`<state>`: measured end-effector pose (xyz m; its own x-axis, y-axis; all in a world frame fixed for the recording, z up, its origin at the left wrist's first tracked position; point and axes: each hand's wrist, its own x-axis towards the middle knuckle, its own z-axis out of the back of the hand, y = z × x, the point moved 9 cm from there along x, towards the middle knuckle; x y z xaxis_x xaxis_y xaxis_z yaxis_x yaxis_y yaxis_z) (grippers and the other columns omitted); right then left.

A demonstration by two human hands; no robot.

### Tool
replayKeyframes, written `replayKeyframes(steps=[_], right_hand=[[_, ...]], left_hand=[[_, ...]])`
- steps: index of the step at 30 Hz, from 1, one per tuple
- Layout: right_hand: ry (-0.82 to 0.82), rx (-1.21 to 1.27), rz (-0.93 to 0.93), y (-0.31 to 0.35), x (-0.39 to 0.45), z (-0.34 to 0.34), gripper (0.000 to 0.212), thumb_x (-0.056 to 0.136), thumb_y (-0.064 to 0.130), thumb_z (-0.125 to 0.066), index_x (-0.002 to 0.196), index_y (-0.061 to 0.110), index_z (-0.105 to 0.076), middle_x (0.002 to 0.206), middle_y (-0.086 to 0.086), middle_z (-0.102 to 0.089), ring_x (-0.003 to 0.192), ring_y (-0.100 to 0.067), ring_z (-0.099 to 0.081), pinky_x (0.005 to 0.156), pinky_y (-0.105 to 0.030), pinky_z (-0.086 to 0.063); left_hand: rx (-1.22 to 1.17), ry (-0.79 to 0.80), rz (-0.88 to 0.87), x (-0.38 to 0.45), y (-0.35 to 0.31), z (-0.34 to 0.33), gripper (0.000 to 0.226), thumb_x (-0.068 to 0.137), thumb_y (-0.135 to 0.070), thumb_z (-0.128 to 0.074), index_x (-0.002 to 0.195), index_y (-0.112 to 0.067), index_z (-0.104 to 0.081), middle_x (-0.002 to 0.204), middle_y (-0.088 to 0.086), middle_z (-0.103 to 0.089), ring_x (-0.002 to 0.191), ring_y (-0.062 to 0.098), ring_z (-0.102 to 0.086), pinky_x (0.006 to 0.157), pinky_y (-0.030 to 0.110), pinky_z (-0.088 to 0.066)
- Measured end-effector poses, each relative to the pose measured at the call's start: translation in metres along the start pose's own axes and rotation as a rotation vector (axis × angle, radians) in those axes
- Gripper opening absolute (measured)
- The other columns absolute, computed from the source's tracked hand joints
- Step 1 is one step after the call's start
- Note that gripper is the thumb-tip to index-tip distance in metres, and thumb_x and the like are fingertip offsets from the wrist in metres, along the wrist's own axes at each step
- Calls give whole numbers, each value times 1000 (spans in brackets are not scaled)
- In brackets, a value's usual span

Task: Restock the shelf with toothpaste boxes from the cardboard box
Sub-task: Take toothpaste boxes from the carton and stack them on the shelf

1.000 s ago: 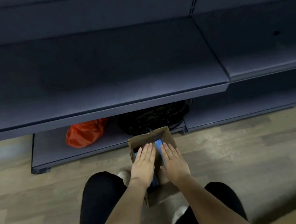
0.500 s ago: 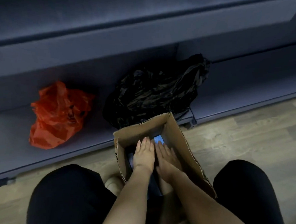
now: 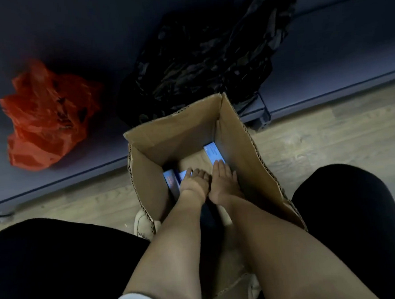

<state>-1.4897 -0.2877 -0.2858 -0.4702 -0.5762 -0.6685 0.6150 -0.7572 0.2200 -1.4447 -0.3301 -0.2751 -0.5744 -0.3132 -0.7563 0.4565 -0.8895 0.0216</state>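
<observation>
Fingers [image 3: 219, 168] of the right hand [image 3: 224, 182] lie straight and together, flat on a blue toothpaste box [image 3: 213, 153] deep in the cardboard box [image 3: 186, 129]; those of the left hand [image 3: 193, 184] bend down over more toothpaste boxes [image 3: 170, 181] at the carton's left wall, though I can't tell whether they truly grip one.

Taking the cardboard box as the landmark: the grey shelf [image 3: 55, 179] runs behind it, its low front edge passing just beyond the carton's far wall. On that shelf, right behind the carton, sits a crumpled black plastic bag [image 3: 204, 56], touching or nearly touching the far rim. Further left of the carton, well apart from it, is an orange plastic bag [image 3: 49, 116], also on the shelf. The wooden floor [image 3: 318, 142] carries the carton and shows on both sides of it. The person's knees in black [image 3: 60, 268] flank its near end, one on each side, and both bare forearms reach down through its open top. A pale shoe [image 3: 142, 226] peeks out at the carton's near left corner. Inside, the blue packs lie flat on the bottom, one along the right wall, the others by the left wall, with bare cardboard between them.
</observation>
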Motion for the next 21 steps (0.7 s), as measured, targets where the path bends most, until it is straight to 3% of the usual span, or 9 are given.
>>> replayKeyframes(steps=[7, 10, 17, 21], right_hand=[[-27, 33, -18, -5, 9, -17, 71, 96, 20, -43, 151, 5, -1, 159, -12, -1, 147, -24, -1, 118, -36, -5], [28, 86, -67, -12, 9, -23, 81, 92, 21, -52, 150, 4, 2, 158, -16, 2, 147, -27, 1, 118, -35, -6], [50, 32, -93, -15, 13, -34, 82, 94, 22, -51, 150, 4, 6, 156, -19, 11, 146, -32, 5, 118, -40, -3], [6, 73, -116, -9, 4, -22, 77, 94, 26, -51, 150, 4, -3, 155, -19, 0, 143, -35, -8, 117, -41, -12]], left_hand=[[118, 127, -41, 10, 1, -25, 56, 100, -19, -36, 151, -11, -14, 158, 7, -11, 147, 22, -5, 117, 42, 1], [176, 195, -103, 14, -7, -42, 53, 102, -21, -32, 151, -14, -13, 159, 4, -9, 147, 20, -2, 117, 43, 3], [419, 222, -164, 18, -10, -63, 54, 103, -29, -28, 152, -18, -9, 160, 1, -6, 147, 19, 3, 115, 49, 8], [520, 207, -210, 11, -16, -57, 54, 101, -29, -32, 151, -16, -16, 156, 4, -18, 146, 23, -4, 114, 53, 9]])
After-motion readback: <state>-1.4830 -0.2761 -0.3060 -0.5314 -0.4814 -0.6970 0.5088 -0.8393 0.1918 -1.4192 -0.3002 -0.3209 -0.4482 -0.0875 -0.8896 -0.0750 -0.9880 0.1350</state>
